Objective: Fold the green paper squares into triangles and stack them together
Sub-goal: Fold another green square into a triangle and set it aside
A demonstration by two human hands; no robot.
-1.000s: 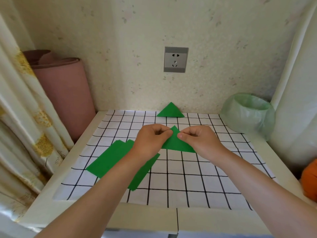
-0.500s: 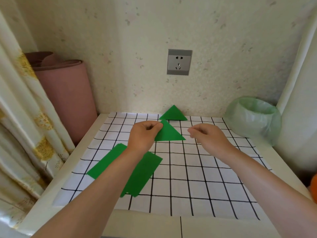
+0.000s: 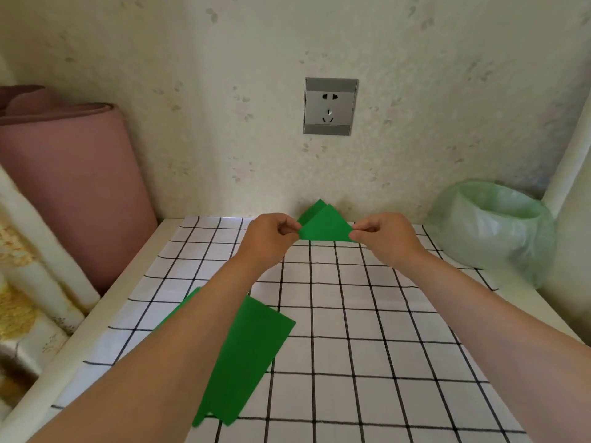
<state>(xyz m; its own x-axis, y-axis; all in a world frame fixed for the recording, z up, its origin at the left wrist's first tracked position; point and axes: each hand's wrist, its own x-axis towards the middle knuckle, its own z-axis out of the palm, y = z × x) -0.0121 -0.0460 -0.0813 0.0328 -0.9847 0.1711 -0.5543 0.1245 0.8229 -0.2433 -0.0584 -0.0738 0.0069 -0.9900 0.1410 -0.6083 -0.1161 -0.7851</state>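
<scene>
Here, both hands hold one folded green triangle point(image 3: 326, 230) over the far edge of the table point(image 3: 121, 282), about midway along it. The left hand point(image 3: 271, 238) pinches the triangle's left corner between thumb and curled fingers. The right hand point(image 3: 387, 238) pinches the right corner the same way. The triangle's long side runs between the hands, and its point faces the wall. Just behind it a second triangle point(image 3: 313, 208) lies by the wall, only its tip and left edge showing; I cannot tell whether the two touch. The unfolded green squares point(image 3: 252, 353) lie in a loose pile on the front left part of the checked cloth point(image 3: 367, 314), partly hidden by the left forearm. A bin point(image 3: 492, 225) lined with a pale green bag stands at the far right corner. A wall socket point(image 3: 330, 106) sits above the triangles, and a pink roll point(image 3: 70, 187) stands beside the table's left edge.
</scene>
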